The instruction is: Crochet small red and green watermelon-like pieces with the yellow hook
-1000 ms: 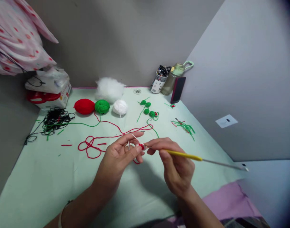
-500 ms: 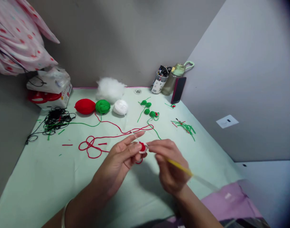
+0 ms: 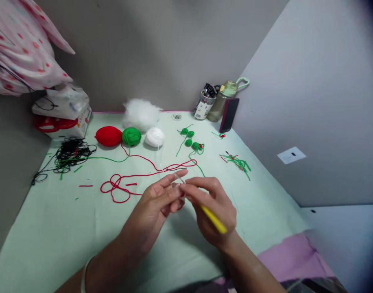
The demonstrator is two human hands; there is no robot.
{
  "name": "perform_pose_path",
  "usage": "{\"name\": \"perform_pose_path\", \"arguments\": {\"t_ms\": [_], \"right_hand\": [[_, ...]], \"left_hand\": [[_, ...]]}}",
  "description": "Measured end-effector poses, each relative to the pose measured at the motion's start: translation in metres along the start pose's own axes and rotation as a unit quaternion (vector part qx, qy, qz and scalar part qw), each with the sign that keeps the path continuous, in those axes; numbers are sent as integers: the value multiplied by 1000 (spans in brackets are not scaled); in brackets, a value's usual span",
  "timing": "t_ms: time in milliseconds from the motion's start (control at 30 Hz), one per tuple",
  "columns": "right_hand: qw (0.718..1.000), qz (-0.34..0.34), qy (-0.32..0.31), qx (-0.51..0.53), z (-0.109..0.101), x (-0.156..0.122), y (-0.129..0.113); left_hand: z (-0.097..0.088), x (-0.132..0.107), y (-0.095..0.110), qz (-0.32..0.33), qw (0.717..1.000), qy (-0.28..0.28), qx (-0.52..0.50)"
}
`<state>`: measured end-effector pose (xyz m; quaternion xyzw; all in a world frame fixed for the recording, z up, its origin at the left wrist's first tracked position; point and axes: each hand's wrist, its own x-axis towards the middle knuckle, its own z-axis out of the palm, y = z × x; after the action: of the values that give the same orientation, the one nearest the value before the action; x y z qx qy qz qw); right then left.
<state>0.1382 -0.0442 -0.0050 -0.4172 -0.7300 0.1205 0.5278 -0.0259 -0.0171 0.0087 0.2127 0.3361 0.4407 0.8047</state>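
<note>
1 hook point(image 3: 213, 219) swung down, R hand point(image 3: 223, 203) nearer

three yarn balls: red ball point(image 3: 108, 136), green ball point(image 3: 131, 136), white ball point(image 3: 154, 137). four green crochet bits point(image 3: 188, 143). one fluff point(image 3: 141, 114), one bottle point(image 3: 223, 100), one phone point(image 3: 229, 115), one pen cup point(image 3: 203, 107), one hook point(image 3: 213, 219).

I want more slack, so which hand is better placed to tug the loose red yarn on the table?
Left, probably. The left hand sits nearest the red yarn, which loops to its left, while the right hand holds the yellow hook.
</note>
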Motion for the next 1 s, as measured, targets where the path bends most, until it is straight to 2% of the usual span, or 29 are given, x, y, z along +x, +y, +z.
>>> {"name": "perform_pose_path", "arguments": {"t_ms": [100, 167, 300, 400, 467, 600, 700, 833, 933, 1000], "right_hand": [[981, 99, 66, 153, 0, 7, 2], [960, 142, 74, 230, 2, 12, 3], [953, 169, 23, 250, 5, 14, 5], [950, 182, 21, 255, 3, 12, 6], [938, 198, 29, 282, 1, 13, 7], [898, 251, 47, 357, -1, 20, 7], [887, 268, 35, 375, -3, 23, 7], [910, 233, 21, 342, -7, 19, 5], [945, 185, 14, 268, -10, 15, 1], [975, 120, 0, 187, -12, 13, -2]], "left_hand": [[-2, 2, 2, -11, 1000, 10, -18], [-3, 2, 1, 11, 1000, 3, 14], [-5, 1, -3, 64, 994, -4, 92], [-4, -1, -1, 80, 991, -1, 108], [-4, -1, 1, 76, 991, -7, 111], [-5, -1, 6, 38, 992, -22, 118], [-4, -1, 8, 24, 994, -30, 106], [-2, -2, 10, 30, 995, -20, 91], [-2, -3, 11, 44, 993, -10, 108], [-3, -4, 9, 60, 991, -10, 123]]}}
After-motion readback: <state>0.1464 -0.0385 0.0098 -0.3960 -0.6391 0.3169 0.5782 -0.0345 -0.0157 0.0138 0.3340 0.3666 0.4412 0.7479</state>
